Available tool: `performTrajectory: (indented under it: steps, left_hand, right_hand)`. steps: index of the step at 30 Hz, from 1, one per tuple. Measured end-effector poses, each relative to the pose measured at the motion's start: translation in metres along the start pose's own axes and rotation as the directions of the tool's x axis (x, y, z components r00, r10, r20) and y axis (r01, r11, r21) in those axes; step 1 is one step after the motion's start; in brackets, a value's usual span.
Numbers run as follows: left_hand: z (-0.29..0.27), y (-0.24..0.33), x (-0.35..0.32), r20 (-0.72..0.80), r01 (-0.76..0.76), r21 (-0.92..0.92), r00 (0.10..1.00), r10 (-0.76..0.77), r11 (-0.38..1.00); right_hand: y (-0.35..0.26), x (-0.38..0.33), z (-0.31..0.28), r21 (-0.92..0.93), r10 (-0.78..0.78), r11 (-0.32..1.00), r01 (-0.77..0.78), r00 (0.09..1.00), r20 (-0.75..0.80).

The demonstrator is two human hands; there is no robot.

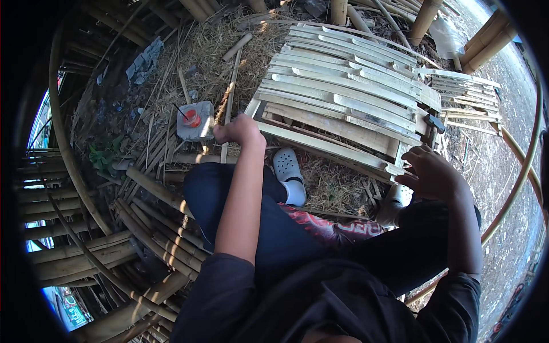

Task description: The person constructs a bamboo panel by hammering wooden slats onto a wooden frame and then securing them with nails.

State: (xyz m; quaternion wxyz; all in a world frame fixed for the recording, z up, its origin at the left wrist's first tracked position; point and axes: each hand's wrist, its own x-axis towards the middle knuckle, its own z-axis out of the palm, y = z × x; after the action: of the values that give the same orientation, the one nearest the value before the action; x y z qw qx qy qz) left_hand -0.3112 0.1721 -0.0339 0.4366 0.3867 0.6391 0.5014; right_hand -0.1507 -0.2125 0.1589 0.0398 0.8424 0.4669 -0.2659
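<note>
A low bamboo frame (343, 131) stands in front of me, topped by several pale split-bamboo slats (343, 74). Along its near side runs one separate slat (320, 146). My left hand (240, 131) is curled closed beside that slat's left end; its fingertips are mostly hidden, and I cannot make out what they hold. My right hand (429, 171) is by the frame's near right corner, close to the slat's right end, fingers apart with nothing visible in them. A hammer (436, 123) rests at the frame's right edge, just beyond my right hand.
At left, an open jar with red contents (193, 118) sits on a concrete block (197, 132). A smaller slatted panel (466, 97) lies at right. Bamboo poles (160, 240) are stacked at lower left. Light clogs (286, 164) are on my feet, over straw-covered ground.
</note>
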Motion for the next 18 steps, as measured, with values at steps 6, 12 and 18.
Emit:
performTrajectory:
  steps: [6, 12, 18]
  left_hand:
    - [0.004, -0.119, 0.091, -0.445, 0.248, -0.054, 0.861, -0.245, 0.967]
    - [0.008, -0.222, 0.105, 0.242, 0.077, 0.794, 0.871, -0.428, 0.603]
    - [0.035, -0.265, 0.096, 0.669, -0.552, 0.711, 0.723, -0.176, 0.436]
  right_hand:
    - [0.021, -0.01, 0.031, 0.231, -0.12, 0.964, 0.128, 0.991, -0.05]
    - [0.026, -0.004, 0.047, 0.087, -0.06, 0.994, 0.064, 0.997, -0.051]
    - [0.019, -0.001, 0.046, 0.042, -0.097, 0.994, 0.097, 0.995, -0.001]
